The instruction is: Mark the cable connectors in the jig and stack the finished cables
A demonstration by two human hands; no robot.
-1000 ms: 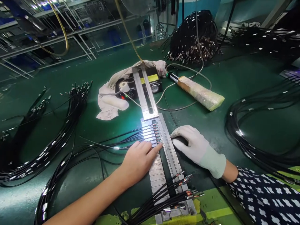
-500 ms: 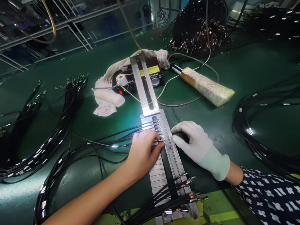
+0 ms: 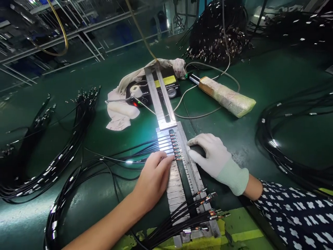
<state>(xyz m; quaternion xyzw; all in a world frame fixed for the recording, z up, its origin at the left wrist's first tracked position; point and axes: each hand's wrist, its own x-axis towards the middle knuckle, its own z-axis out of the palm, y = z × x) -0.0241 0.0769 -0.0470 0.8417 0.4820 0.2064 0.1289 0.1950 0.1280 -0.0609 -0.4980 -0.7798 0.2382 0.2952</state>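
Note:
A long metal slotted fixture (image 3: 174, 189) runs away from me across the green table. Several thin black cables (image 3: 145, 147) lie side by side in its far slots, their stripped ends with coloured wires and small metal connectors (image 3: 177, 146) in a row. My left hand (image 3: 154, 177), bare, is closed in a pinch over the nearest of these cables, at the slots' edge. My right hand (image 3: 213, 156), in a white glove, rests with thumb and forefinger apart against the fixture's right rail (image 3: 191, 161). Its other fingers are partly hidden.
Another bundle of cables (image 3: 179, 218) lies across the fixture's near end. Cable bundles (image 3: 85, 104) spread at left, with a coil (image 3: 265, 139) at right and a heap (image 3: 218, 31) behind. Beyond stand a black control box (image 3: 171, 83), a cloth (image 3: 118, 119) and a wrapped handle (image 3: 226, 95).
My left hand has drawn back slightly to the left, uncovering more connector ends in the row. My right hand stays at the rail. The view has shifted a little.

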